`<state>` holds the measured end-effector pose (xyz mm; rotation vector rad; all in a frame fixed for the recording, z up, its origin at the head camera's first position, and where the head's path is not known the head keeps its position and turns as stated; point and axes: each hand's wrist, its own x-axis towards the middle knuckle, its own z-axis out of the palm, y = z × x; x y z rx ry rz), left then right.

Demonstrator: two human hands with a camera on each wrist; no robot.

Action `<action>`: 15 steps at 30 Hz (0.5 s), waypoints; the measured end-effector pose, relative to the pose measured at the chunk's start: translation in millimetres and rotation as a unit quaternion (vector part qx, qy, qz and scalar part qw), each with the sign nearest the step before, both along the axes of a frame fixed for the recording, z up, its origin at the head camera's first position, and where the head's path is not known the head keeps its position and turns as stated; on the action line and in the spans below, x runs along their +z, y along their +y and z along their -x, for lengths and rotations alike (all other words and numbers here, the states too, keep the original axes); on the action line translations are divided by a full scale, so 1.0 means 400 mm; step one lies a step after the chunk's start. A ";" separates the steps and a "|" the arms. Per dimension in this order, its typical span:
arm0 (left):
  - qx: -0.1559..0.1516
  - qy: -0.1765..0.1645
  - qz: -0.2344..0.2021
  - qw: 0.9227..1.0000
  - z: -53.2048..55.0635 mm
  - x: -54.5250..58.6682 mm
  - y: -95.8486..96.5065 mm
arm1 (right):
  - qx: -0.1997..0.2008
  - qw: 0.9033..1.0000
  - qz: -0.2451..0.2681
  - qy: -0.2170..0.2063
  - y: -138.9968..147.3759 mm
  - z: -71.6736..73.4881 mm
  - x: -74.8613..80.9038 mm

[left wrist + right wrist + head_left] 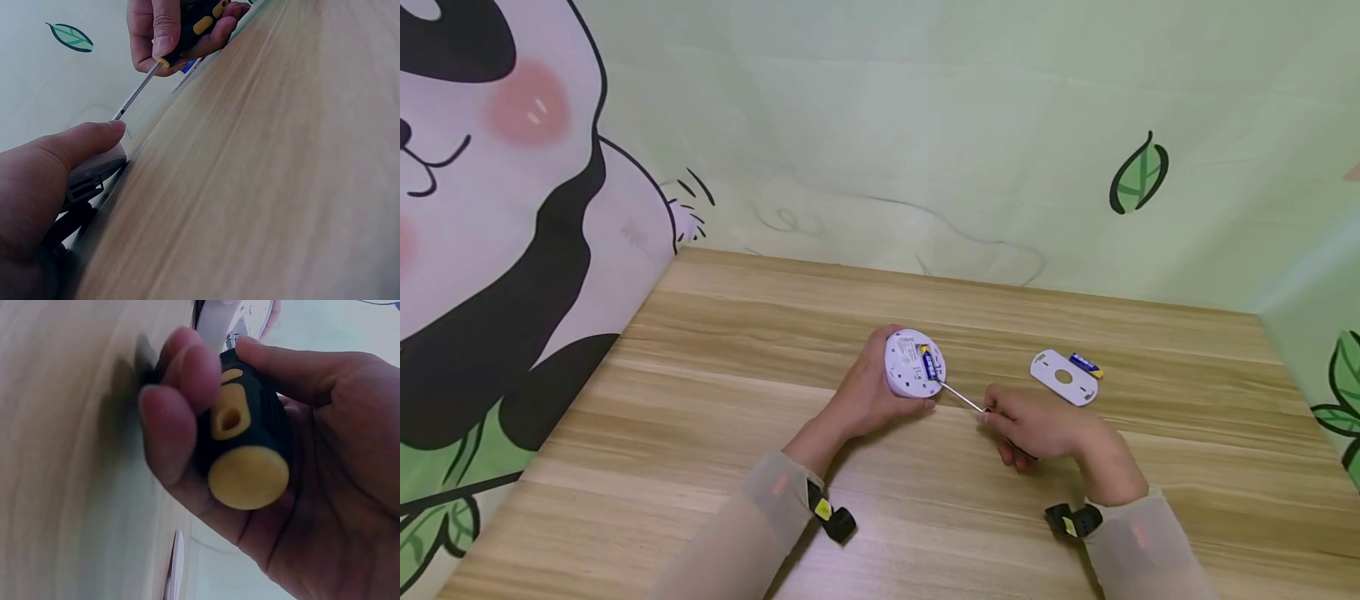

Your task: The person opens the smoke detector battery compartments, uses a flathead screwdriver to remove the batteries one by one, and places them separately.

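Observation:
My left hand (868, 387) grips a round white smoke alarm (904, 377) by its rim, with the labelled back tilted up. A blue and yellow battery (928, 362) sits in a compartment in that back. In my right hand (1041, 423) is a screwdriver (961, 397), its metal tip at the lower end of the battery. The right wrist view shows the fingers and thumb around its black and yellow handle (249, 478). Dark slots (86, 187) run along the alarm's side in the left wrist view, where the left thumb hides part of it.
To the right, beyond my right hand, a white mounting plate (1043, 367) with a round centre hole lies on the wooden table (760, 333). A second blue and yellow battery (1086, 364) lies against its far edge. A printed wall (880, 150) borders the table at the back.

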<state>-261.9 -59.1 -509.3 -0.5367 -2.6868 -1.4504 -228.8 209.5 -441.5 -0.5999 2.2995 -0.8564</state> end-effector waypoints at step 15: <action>0.022 -0.019 -0.021 0.999 -0.001 0.006 0.001 | 0.008 1.000 -0.002 0.016 -0.005 0.000 -0.001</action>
